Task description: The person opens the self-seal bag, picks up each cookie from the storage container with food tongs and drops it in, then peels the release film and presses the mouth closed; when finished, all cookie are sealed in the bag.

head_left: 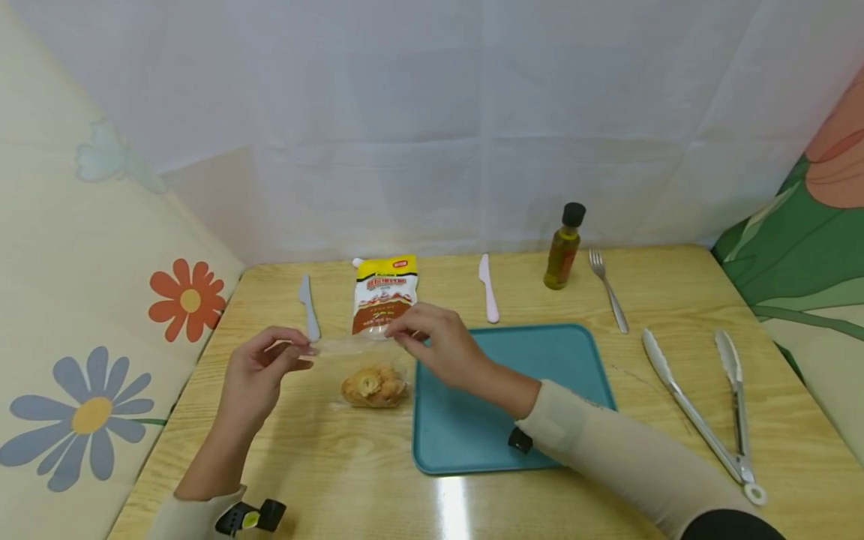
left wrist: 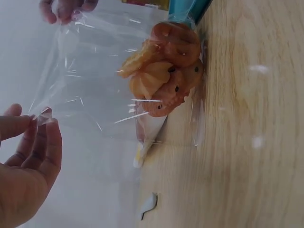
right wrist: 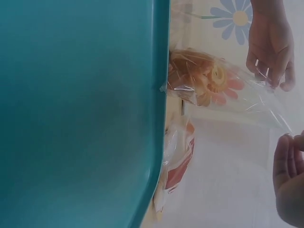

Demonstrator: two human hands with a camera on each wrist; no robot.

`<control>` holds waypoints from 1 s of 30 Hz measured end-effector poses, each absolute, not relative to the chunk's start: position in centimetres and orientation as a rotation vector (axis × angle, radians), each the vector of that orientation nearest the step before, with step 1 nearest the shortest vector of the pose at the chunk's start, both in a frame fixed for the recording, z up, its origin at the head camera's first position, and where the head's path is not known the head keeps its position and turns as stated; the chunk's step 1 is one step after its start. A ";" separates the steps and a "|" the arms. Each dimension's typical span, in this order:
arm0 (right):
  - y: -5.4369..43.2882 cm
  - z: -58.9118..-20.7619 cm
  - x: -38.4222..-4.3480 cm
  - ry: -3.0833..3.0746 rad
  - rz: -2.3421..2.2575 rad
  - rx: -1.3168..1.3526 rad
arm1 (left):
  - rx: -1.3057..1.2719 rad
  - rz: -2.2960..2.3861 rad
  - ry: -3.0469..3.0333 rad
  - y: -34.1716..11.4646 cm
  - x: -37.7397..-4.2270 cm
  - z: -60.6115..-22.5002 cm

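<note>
A clear plastic bag (left wrist: 95, 61) stands stretched upright between my two hands, its top edge pulled wide. Several golden baked pastries (head_left: 373, 386), some with dark specks, lie at the bottom of the bag, low over the table beside the tray. My left hand (head_left: 263, 371) pinches the bag's left top corner between thumb and fingers. The right top corner is pinched by my right hand (head_left: 442, 341), whose forearm crosses above the blue tray (head_left: 513, 450). Just behind the bag lies a yellow, white and brown pouch (head_left: 385, 292), its lower end partly overlapped by the right hand.
A pale knife (head_left: 309, 309) lies at the back left, and a pink knife (head_left: 489, 289) sits behind the tray. An oil bottle (head_left: 563, 247) stands upright beside a fork (head_left: 609, 291). Metal tongs (head_left: 695, 409) lie spread at the right. A white cloth (head_left: 378, 127) hangs behind the table.
</note>
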State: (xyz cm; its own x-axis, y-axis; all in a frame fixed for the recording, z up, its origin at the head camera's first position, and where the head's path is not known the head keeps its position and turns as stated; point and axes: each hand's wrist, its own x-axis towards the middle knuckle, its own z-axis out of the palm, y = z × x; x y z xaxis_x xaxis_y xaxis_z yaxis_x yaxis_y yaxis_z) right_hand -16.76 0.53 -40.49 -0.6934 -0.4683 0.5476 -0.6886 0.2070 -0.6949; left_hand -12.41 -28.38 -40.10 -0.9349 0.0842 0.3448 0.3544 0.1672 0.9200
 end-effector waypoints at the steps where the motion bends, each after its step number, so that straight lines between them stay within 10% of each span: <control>1: 0.6 -40.5 -16.8 -2.252 1.474 1.117 | -0.460 -1.861 -2.215 -28.5 -12.5 -40.2; 30: -2.1 -37.8 -17.4 -2.685 1.033 1.256 | -0.478 -1.316 -2.577 -28.3 -13.3 -39.1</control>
